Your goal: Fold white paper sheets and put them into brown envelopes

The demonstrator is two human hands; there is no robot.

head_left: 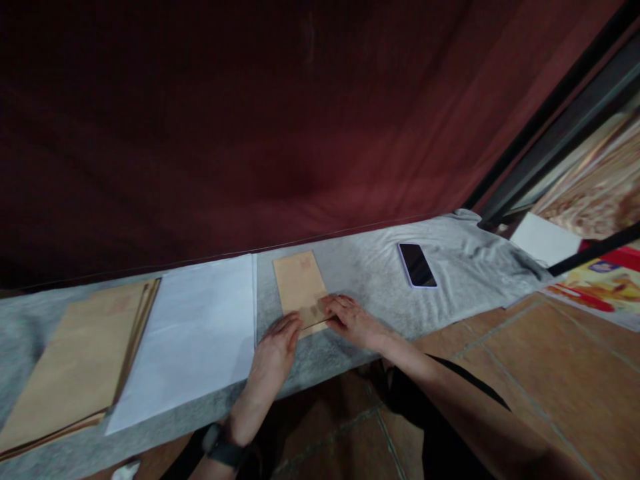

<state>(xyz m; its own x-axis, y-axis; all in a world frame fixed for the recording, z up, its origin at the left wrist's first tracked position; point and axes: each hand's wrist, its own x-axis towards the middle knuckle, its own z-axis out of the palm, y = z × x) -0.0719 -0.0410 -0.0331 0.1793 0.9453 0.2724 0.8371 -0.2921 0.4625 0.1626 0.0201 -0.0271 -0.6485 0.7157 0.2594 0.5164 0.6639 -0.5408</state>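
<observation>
One small brown envelope [300, 280] under your left hand [275, 350] and right hand [355, 322]

At the far left of the surface [357, 263], which is spread with a grey cloth, you have a stack of large brown envelopes [80, 360], lying flat with several edges showing along its right side. Just beside it lie white sheets [195, 333], set at a slant like the stack. Behind all this, a dark red curtain [240, 147] runs along the far edge.

Your left wrist wears a dark watch [227, 450]. Your left hand comes next, fingers together and bent, their tips on the lower left edge of the small envelope. That envelope lies flat near the middle, a little to the right of the white sheets, with a reddish mark at its upper right corner and a dark crease line across its near end, between your hands. Your right hand rests on its lower right edge, fingers loosely curled. You have both hands touching the paper; whether either one pinches it or only presses, I cannot tell.

Farther right, apart from your right hand, a phone [418, 265] in a pale purple case lies screen up. Beyond the cloth are the tiled floor [505, 353], a white box [545, 239] and a red and yellow printed package [600, 280].
</observation>
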